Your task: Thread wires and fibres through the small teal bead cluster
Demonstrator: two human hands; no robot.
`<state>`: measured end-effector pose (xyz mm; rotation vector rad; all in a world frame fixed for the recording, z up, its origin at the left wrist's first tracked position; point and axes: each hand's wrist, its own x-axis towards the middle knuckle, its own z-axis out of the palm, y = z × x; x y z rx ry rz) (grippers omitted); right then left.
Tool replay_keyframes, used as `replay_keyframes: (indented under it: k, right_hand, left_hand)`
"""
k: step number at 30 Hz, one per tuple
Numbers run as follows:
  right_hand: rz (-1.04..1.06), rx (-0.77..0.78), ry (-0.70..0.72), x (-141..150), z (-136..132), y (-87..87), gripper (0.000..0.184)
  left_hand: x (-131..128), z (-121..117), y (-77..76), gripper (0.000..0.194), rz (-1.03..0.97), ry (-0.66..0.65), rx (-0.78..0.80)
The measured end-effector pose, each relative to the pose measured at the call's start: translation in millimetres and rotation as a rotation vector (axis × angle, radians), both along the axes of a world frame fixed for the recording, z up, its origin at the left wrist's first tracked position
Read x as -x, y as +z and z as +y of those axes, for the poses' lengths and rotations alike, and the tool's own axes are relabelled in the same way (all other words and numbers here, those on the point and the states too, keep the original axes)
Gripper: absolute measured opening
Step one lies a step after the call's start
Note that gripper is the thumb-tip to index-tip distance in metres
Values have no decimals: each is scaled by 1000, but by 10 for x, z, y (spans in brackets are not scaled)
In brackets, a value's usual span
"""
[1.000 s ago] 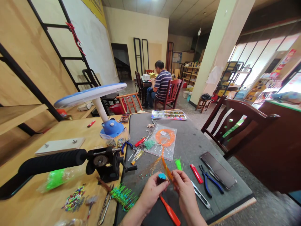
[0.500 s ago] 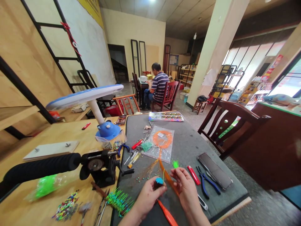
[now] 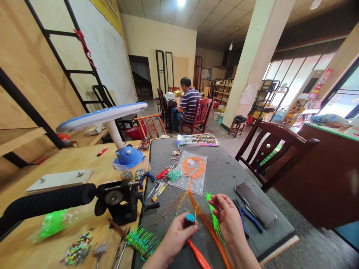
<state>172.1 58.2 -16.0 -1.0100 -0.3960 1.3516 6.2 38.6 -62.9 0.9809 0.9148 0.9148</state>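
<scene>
Head view: the left hand pinches a teal-topped bead bundle over the gray tabletop; the right hand curls beside neon-green strands, grip unclear. Orange cord remains coiled in a plastic bag.

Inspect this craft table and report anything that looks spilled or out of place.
Loose teal beads lie scattered on the grey mat just beyond the left hand. They sit outside any bag or container, so they look spilled.
</scene>
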Motion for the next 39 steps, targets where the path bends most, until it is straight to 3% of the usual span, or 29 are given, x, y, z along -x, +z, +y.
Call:
replay_keyframes:
  k: [6,13,17,28,39]
  right_hand:
    - [-53,-19,83,-60,-36,-23,39]
    - [-447,25,510,17,-213,-191,36]
    - [-531,32,652,210,-294,-269,37]
    - [-381,-9,656,402,-302,-397,28]
    - [-351,-7,712,391,-298,-338,34]
  left_hand:
    - [56,30,93,35,-109,53,115]
    - [122,109,22,31,-362,128,329]
    - [117,110,-36,33,-385,151,379]
    - [143,104,-16,35,-376,85,332]
    - [180,115,-26,35,-353,-19,250]
